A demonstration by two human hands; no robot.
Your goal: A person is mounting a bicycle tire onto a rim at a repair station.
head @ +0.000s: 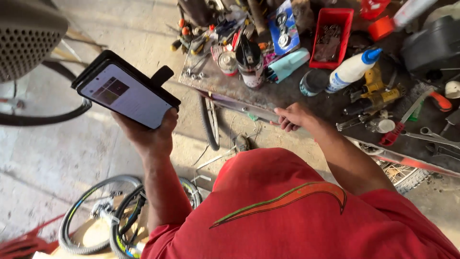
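Observation:
My left hand point(148, 134) holds up a phone point(124, 93) in a black flip case, its lit screen facing me, over the concrete floor. My right hand point(293, 116) rests on the front edge of a cluttered workbench point(268, 96), fingers curled against the metal rim, nothing visibly gripped. I wear a red shirt point(297, 211). Just beyond the right hand stand a dark spray can point(250, 61) and a small round tin point(227, 62).
On the bench lie a red bin of metal parts point(330, 38), a white bottle with a blue cap point(353, 68), screwdrivers point(191, 41), wrenches point(433, 139) and yellow tools point(378, 96). Bicycle wheels point(103, 216) lie on the floor at lower left; another wheel point(209, 122) leans under the bench.

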